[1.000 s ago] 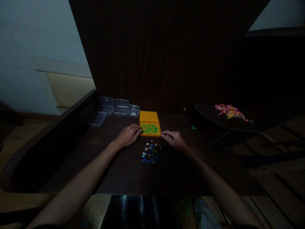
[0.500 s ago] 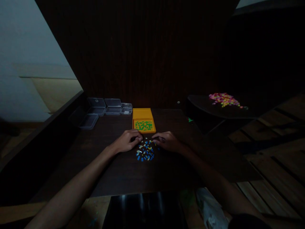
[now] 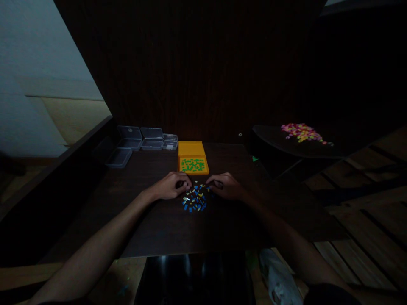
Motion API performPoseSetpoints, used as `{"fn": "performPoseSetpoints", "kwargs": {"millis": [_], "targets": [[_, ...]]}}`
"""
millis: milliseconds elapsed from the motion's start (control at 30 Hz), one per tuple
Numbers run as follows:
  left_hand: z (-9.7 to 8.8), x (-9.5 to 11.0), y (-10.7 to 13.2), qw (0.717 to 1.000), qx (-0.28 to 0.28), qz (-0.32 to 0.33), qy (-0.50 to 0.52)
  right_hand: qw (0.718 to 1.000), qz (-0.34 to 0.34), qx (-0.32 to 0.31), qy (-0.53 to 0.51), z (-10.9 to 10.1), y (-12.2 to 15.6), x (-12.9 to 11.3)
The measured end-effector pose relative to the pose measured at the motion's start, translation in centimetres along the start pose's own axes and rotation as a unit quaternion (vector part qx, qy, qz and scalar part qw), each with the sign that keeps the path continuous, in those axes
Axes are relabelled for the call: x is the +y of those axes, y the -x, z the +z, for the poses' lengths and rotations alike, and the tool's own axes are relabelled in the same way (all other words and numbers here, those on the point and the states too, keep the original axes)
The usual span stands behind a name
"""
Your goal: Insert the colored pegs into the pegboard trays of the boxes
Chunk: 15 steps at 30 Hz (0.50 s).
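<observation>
A loose spread of small blue, yellow and whitish toy building bricks [image 3: 194, 201] lies on the dark table between my hands. At its left edge is my left hand [image 3: 173, 185], fingers curled and thumb tip against the fingertips; whatever sits in that pinch is too small to make out. On the opposite edge rests my right hand [image 3: 226, 186], its index finger and thumb bent toward the bricks with a small gap between their tips. Just beyond the hands stands an opened yellow box [image 3: 190, 148], with many green bricks [image 3: 192, 164] in its tray.
Several clear plastic cases [image 3: 119, 157] with raised lids stand at the back left. On a dark corner shelf [image 3: 270, 137] to the right lies a heap of pink, red and yellow pieces [image 3: 302, 132]. A dark panel [image 3: 197, 76] rises behind the table.
My right hand has drawn slightly right, away from the bricks. My left hand stays at the left edge with its fingers curled. The whole view has shifted a little.
</observation>
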<state>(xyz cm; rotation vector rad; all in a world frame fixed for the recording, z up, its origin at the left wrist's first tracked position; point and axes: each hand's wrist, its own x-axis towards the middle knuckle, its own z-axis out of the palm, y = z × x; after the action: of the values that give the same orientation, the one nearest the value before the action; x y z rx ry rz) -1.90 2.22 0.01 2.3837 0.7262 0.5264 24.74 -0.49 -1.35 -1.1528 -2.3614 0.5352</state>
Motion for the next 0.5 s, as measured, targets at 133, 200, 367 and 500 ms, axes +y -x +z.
{"fn": "performPoseSetpoints", "kwargs": {"millis": [133, 200, 367, 500], "targets": [[-0.18, -0.10, -0.08, 1.000, -0.001, -0.002, 0.013, 1.000, -0.007, -0.019, 0.003, 0.00, -0.09, -0.13], [-0.26, -0.19, -0.08, 1.000, -0.003, -0.002, 0.021, 1.000, -0.005, -0.028, 0.004, 0.06, -0.12, -0.20], [-0.45, -0.51, -0.02, 0.999, -0.009, -0.012, 0.037, 0.999, -0.003, -0.053, -0.007, 0.05, -0.15, -0.15], [-0.59, -0.77, 0.06, 0.997, -0.020, -0.031, 0.062, 0.998, -0.014, -0.055, -0.024, -0.11, -0.11, 0.01]]}}
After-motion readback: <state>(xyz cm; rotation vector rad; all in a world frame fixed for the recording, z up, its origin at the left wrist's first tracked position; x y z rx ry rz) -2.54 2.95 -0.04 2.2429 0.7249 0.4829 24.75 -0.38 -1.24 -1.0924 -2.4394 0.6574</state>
